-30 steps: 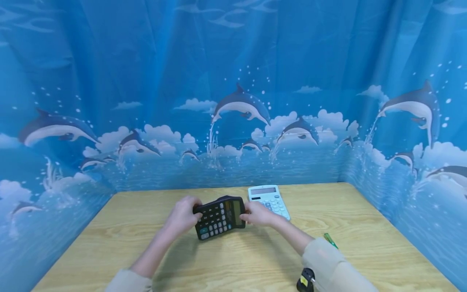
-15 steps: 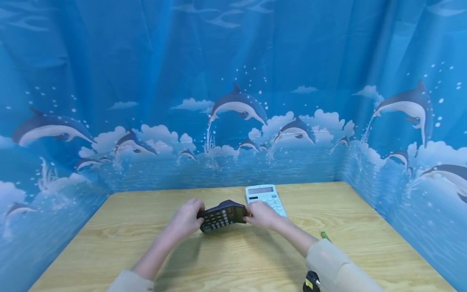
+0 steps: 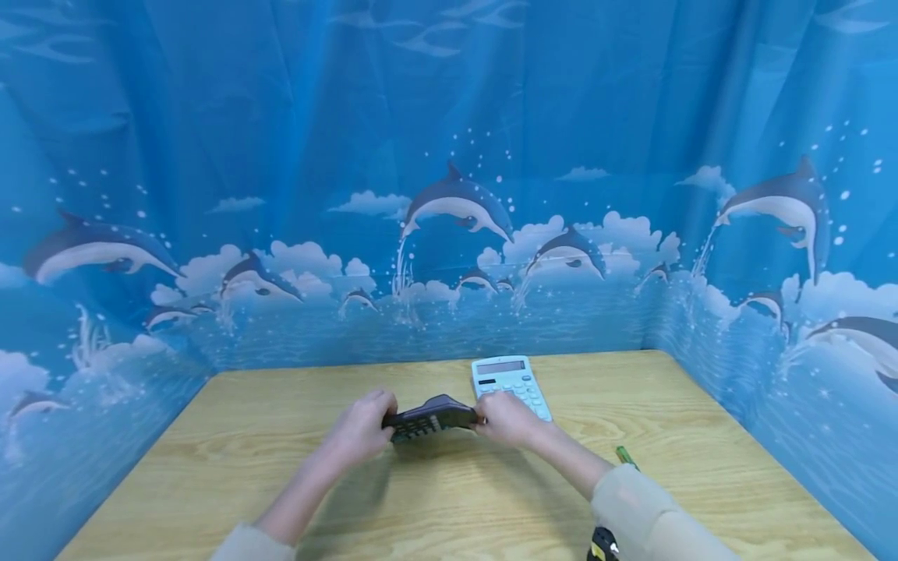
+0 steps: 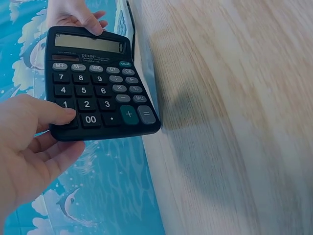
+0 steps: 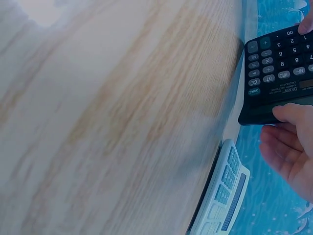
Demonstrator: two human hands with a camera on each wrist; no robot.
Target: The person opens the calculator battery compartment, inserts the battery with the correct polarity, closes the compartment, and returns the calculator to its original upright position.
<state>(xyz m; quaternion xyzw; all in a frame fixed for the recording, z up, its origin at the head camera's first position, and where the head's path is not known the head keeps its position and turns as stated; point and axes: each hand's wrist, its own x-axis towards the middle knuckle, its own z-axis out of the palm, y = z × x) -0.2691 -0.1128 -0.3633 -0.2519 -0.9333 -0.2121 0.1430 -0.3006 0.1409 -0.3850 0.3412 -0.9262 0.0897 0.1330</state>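
A black calculator is held between both hands above the middle of the table, its key face tipped steeply so the head view catches it nearly edge-on. My left hand pinches the end by the number keys, thumb over the 1 key and fingers beneath, as the calculator shows in the left wrist view. At the display end, my right hand grips with the thumb on the face and fingers below. Just behind the right hand lies a light blue calculator, partly covered by that hand.
On the wooden table, a green object lies right of the right forearm. A black item with a yellow mark sits by the right sleeve, partly hidden. A blue dolphin-print curtain surrounds the table's back and sides.
The black calculator has tilted from showing its full key face to nearly edge-on in the head view. Both hands keep their hold and turn with it. The light blue calculator stays in place.
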